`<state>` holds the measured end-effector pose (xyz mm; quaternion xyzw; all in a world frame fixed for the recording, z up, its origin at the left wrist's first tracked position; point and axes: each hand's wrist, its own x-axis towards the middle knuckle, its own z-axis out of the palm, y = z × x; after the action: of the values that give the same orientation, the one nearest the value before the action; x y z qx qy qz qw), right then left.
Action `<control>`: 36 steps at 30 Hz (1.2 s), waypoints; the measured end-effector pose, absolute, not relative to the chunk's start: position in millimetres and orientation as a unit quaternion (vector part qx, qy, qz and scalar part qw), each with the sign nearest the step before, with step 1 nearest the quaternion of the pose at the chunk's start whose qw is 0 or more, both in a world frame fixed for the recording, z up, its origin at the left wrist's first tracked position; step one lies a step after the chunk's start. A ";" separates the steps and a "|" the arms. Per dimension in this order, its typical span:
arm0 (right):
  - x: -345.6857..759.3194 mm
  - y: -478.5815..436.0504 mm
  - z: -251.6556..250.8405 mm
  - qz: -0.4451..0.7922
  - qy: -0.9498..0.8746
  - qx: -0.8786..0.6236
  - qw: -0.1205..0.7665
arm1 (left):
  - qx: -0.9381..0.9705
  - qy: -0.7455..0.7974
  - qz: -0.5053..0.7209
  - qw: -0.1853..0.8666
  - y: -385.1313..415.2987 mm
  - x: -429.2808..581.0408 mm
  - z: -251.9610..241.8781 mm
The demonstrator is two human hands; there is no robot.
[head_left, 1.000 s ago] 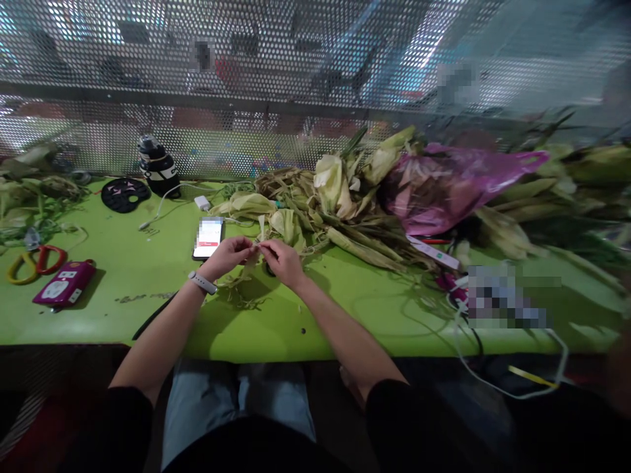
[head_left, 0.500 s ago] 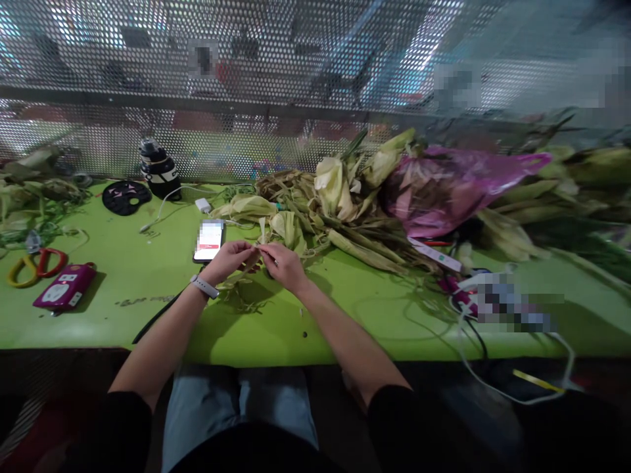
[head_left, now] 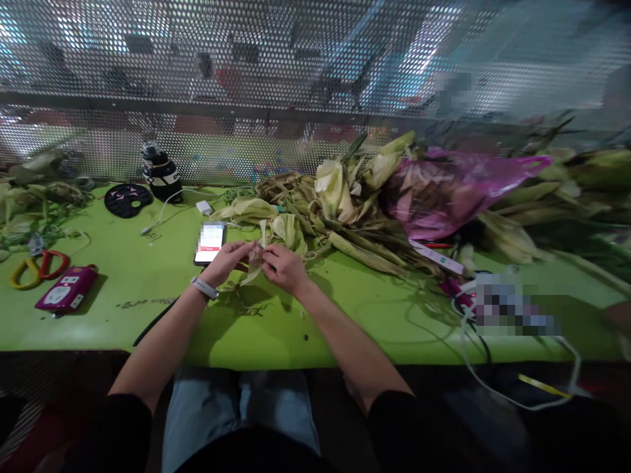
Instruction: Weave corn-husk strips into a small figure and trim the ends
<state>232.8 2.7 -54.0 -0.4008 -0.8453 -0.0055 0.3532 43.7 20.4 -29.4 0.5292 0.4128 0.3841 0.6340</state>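
Observation:
My left hand [head_left: 227, 259] and my right hand [head_left: 283, 266] meet over the green table [head_left: 148, 289], both pinched on a pale strip of corn husk [head_left: 255, 261] held between them. A grey watch sits on my left wrist. Thin husk scraps [head_left: 244, 301] lie on the table just under my hands. A lit phone [head_left: 210, 240] lies flat just left of my left hand. A heap of corn husks [head_left: 325, 203] is piled right behind my hands.
A purple plastic bag [head_left: 458, 187] rests on the husk heap at right. Cables [head_left: 473, 328] trail over the right front edge. At left lie red-and-yellow scissors [head_left: 34, 268], a magenta device [head_left: 66, 289], a black disc [head_left: 128, 199] and a dark bottle [head_left: 160, 172]. Perforated metal screen behind.
My hands stay together on the husk strip, fingers shifting slightly. The view has tilted a little, so everything sits slightly lower.

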 end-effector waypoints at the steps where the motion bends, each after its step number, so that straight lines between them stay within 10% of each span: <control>1: 232.2 2.7 -54.7 -0.001 -0.843 -0.395 0.364 | 0.540 0.416 0.380 0.625 20.3 44.1 -29.8; 9: 230.6 5.1 -55.0 0.180 -0.731 -0.404 0.520 | 0.619 0.410 0.352 0.569 20.1 46.3 -30.9; 36: 227.6 4.6 -57.2 0.256 -0.740 -0.417 0.460 | 0.705 0.402 0.369 0.453 19.0 48.6 -33.6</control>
<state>227.6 4.6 -57.2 -0.4174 -0.7403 0.2563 0.4604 48.6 19.0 -33.6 0.7049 0.4017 0.3690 0.4533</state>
